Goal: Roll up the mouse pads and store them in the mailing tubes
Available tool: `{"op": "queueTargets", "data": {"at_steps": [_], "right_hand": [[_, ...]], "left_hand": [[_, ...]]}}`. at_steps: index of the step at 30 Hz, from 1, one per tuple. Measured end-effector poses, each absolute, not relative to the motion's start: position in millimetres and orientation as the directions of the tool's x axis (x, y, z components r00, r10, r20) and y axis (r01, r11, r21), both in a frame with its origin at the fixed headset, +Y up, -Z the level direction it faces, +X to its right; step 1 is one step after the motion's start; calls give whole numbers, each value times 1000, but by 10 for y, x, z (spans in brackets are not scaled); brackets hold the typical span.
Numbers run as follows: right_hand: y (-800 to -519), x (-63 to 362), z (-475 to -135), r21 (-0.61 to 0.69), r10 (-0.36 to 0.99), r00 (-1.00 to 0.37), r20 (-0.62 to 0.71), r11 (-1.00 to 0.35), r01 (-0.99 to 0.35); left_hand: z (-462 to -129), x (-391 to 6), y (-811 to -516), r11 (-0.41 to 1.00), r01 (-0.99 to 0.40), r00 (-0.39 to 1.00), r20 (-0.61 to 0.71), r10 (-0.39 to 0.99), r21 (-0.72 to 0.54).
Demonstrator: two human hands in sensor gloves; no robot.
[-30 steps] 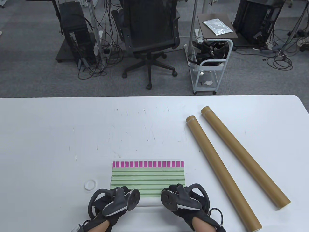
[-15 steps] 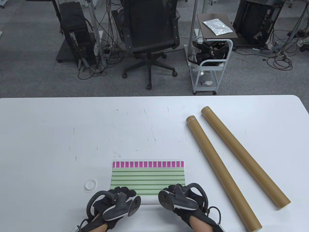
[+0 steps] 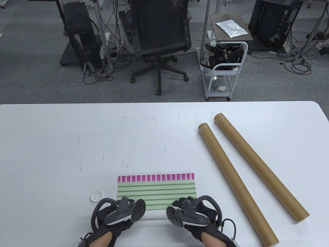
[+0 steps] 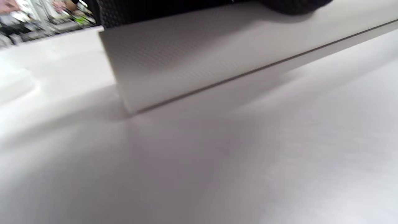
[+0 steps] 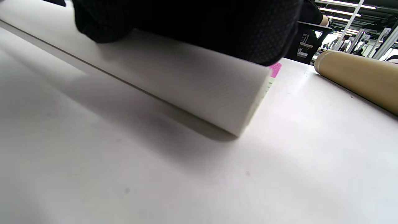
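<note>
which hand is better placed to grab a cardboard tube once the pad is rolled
Right hand: both brown cardboard mailing tubes lie on its side of the striped green mouse pad; the left hand is across the pad.

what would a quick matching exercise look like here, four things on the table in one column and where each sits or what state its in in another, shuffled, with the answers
Things:
1. mouse pad
2. white ring
3. mailing tubes
4. left hand

Places or states:
A. lying side by side on the right part of the table, slanting away from the person
B. small, flat on the table just left of the striped pad
C. near edge lifted and curled over, white underside showing, far edge with pink blocks still flat
D. on the near left corner of the pad, opposite the right hand

Pairs: 1-C, 2-B, 3-A, 4-D
</note>
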State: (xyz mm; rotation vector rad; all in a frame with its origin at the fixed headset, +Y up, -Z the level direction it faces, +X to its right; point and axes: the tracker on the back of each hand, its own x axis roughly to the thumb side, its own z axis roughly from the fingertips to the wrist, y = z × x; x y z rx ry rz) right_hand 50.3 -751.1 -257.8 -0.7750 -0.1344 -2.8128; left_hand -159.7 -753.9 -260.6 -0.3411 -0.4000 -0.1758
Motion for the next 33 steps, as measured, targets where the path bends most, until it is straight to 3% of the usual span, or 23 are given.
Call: {"op": "queueTargets", "data": {"at_steps": [7, 10, 12, 15, 18, 21, 28, 31, 33], "right_hand": [[-7580, 477, -2564, -1, -215, -839, 500, -969, 248], [-7594, 481, -2568, 11, -198, -847, 494, -972, 233], [-7591, 481, -2566, 13, -193, -847, 496, -973, 230], [-7599, 480, -2570, 25, -186, -847, 499, -973, 228], [-7601, 494, -2577, 35, -175, -845, 505, -974, 223], [-7523, 590, -2604, 31, -102, -859, 502, -990, 136], [-7561, 582, -2654, 20, -145, -863, 484, -984, 177], [-7604, 546, -2659, 20, -155, -863, 481, -982, 187], [-7626, 530, -2655, 18, -169, -860, 482, -979, 202]], "left_hand": [[-2605, -1655, -7542, 946, 185, 928, 365, -79, -265], [-2483, -1662, -7443, 987, 147, 900, 423, -105, -66], [-2446, -1638, -7399, 974, 228, 878, 435, -199, -15], [-2481, -1644, -7501, 957, 283, 870, 436, -230, -59], [-2538, -1692, -7525, 969, 205, 899, 417, -130, -140], [-2579, -1700, -7535, 963, 209, 909, 398, -126, -171], [-2641, -1706, -7540, 961, 212, 913, 387, -129, -180], [-2666, -1771, -7511, 972, 151, 928, 365, -78, -177], [-2638, -1827, -7473, 989, 94, 929, 368, -47, -111]]}}
